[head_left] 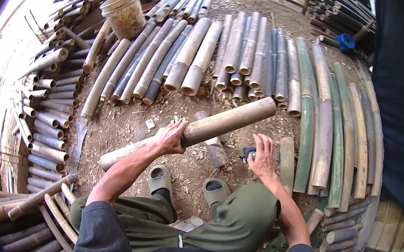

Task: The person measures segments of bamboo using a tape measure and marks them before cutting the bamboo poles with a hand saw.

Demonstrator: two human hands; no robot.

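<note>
A: Gripping check: left hand wraps the pale bamboo pole, which is tilted and runs from 8 o'clock to 2 o'clock over the dirt ground.

B: Right hand, at 4 o'clock of the pole, presses fingers onto a small blue object; grasp unclear. Cut bamboo rows lie at 12 o'clock, a bucket at 11.

Outdoor bamboo workshop: cut poles on dirt ground.

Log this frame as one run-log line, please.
left hand: grips bamboo pole, lifted off dirt | right hand: on blue tool, grip unclear | bucket far left
</note>
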